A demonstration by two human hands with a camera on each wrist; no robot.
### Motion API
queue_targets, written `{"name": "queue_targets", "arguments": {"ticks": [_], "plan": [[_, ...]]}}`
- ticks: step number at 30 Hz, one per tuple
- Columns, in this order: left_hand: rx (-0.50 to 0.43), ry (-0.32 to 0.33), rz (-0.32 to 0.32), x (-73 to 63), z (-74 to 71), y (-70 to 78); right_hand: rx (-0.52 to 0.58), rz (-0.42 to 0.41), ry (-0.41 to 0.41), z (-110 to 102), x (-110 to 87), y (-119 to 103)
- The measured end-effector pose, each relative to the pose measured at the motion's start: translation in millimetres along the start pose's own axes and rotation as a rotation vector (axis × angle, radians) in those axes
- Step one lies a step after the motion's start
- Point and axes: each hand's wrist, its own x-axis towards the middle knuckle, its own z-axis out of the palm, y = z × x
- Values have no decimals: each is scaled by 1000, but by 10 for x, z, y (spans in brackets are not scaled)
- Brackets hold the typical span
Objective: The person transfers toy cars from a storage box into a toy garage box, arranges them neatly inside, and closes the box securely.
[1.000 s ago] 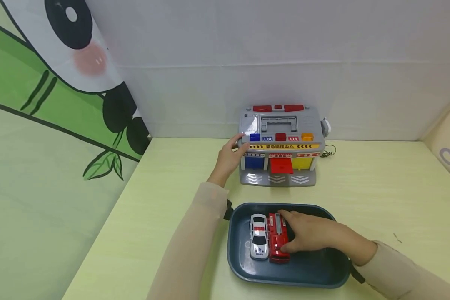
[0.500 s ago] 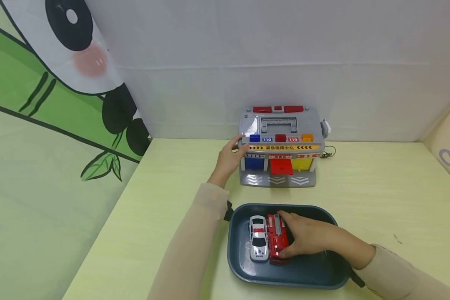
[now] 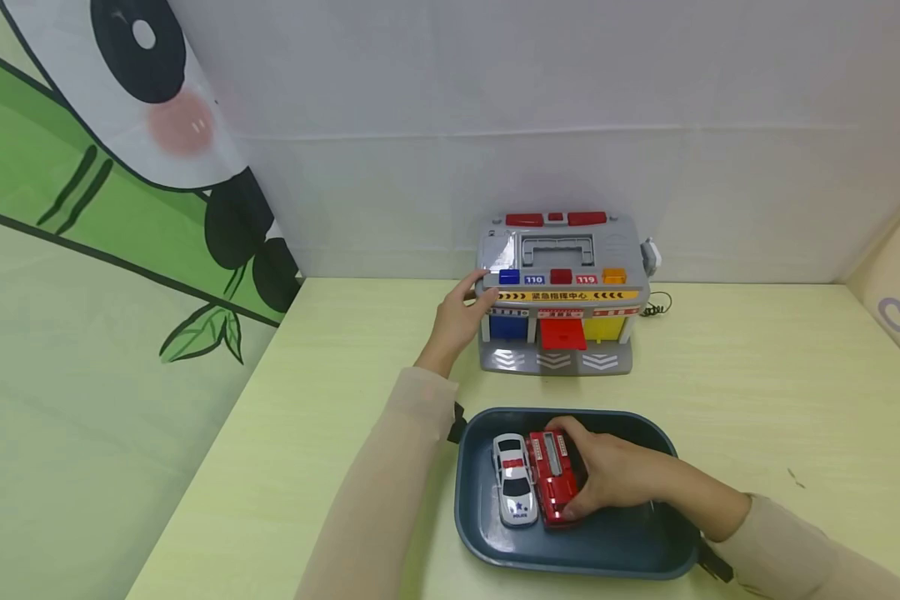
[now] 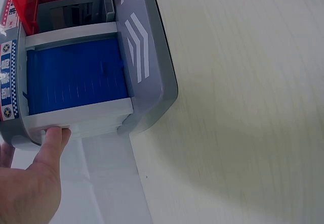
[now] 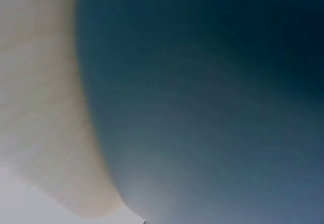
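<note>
- One shiny red toy fire engine (image 3: 553, 471) with a grey strip along its roof is in a dark blue, rounded plastic tray (image 3: 630, 546) on the pale yellow-green table (image 3: 270, 417); I cannot tell whether its wheels touch the tray floor
- The right hand (image 3: 618, 473) is clamped on the fire engine, thumb at the near end, fingers at the far end (the right wrist view is too blurred to help)
- The left hand (image 3: 456, 325) rests against the left end of a grey plastic toy station (image 3: 558, 285), its visible fingers nearly straight and parted
- Progress looks early: the fire engine is in grasp but not yet clear of the tray, and a white toy police car (image 3: 515, 479) with a red roof bar is just beside it, unheld
- The station's red flap (image 3: 562, 335) is tipped outward, its bay showing in the left wrist view; the blue door (image 3: 508, 327) and yellow door (image 3: 604, 328) look closed
- Writing: 紧急指挥中心 on a yellow strip (image 3: 567, 295) between black chevrons; 110 on a blue label (image 3: 535, 279); 119 on a red label (image 3: 587, 279); POLICE below a blue star on the police car; the checkered label (image 4: 8, 80) over the blue door seems to read 警察局; other print is too small, and no brand is legible
</note>
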Motion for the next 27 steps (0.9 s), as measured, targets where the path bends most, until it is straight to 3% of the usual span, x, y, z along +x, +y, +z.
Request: {"name": "queue_targets", "arguments": {"ticks": [14,27], "plan": [[-3,0,1,7,-3,-10,100,-12,31,-53,-54,39],[-8,0,-11,-20,-17,19,219,-80,-4,-159,-161,6]]}}
